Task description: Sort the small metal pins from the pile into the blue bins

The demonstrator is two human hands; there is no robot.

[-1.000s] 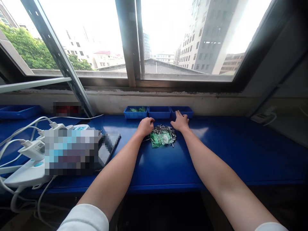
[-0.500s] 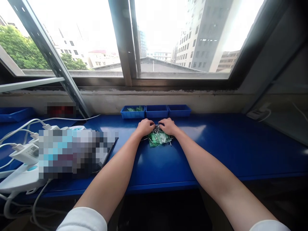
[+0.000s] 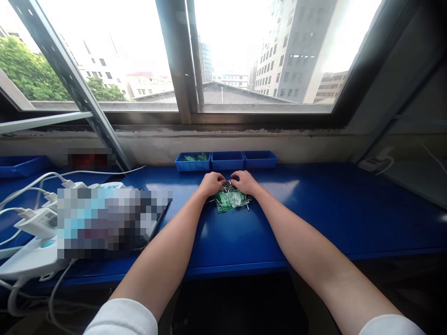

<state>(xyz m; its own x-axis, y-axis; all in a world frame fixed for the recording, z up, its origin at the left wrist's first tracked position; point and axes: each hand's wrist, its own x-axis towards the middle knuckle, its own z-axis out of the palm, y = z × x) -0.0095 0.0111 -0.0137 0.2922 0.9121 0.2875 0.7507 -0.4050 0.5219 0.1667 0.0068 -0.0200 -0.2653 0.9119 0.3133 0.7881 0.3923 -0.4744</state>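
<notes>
A small pile of thin, shiny metal pieces (image 3: 227, 186) lies on the blue tabletop, with green-printed clear plastic packets (image 3: 230, 201) along its near side. My left hand (image 3: 211, 183) rests at the pile's left edge, its fingers curled in. From the right, my right hand (image 3: 245, 182) reaches over the same pile with its fingers bent and pressed together. A narrow gap separates the two sets of fingertips above the metal pieces. Whatever lies within either grip is too small and too covered to make out.
Three blue bins stand against the wall; the left bin (image 3: 193, 166) holds green packets. A white power strip (image 3: 31, 260) with plugged-in chargers and cables occupies the left, next to a blurred-out pile. A metal shelf post (image 3: 80, 79) slants before the window. The worktop (image 3: 331, 214) stretches to the right.
Both hands stay at the pile of metal pieces. My right hand's fingertips have shifted very slightly; the packets and bins look the same.
</notes>
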